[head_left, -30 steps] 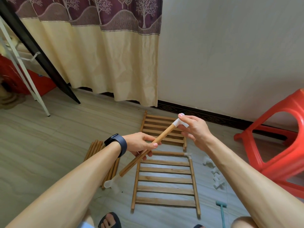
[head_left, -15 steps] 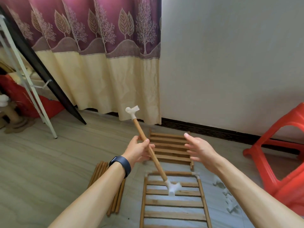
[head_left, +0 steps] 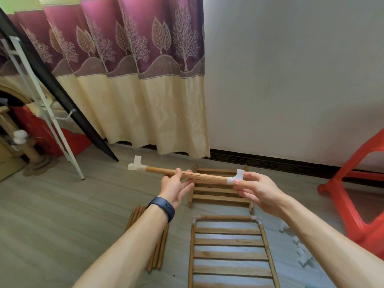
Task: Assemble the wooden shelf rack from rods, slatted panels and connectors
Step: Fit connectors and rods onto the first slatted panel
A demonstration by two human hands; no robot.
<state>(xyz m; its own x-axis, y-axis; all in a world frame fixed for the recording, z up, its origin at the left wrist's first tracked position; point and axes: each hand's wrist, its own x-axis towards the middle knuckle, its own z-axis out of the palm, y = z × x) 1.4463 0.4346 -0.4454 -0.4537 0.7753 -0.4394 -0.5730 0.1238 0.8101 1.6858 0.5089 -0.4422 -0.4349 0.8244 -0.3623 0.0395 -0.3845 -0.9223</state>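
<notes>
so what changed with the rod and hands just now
The rod swung from steeply tilted to roughly level. The right hand, open and off it half a second ago, now pinches the connector at its right end. The left hand kept gripping the rod mid-length; slatted panels and spare rods stayed put.

no legible text, labels or numbers anywhere

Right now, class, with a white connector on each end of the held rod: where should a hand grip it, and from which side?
Grip the rod at its bare middle from underneath, as the left hand does. It lies roughly level, and the left connector and right connector cap both ends; gripping there would likely cover their open sockets.
</notes>
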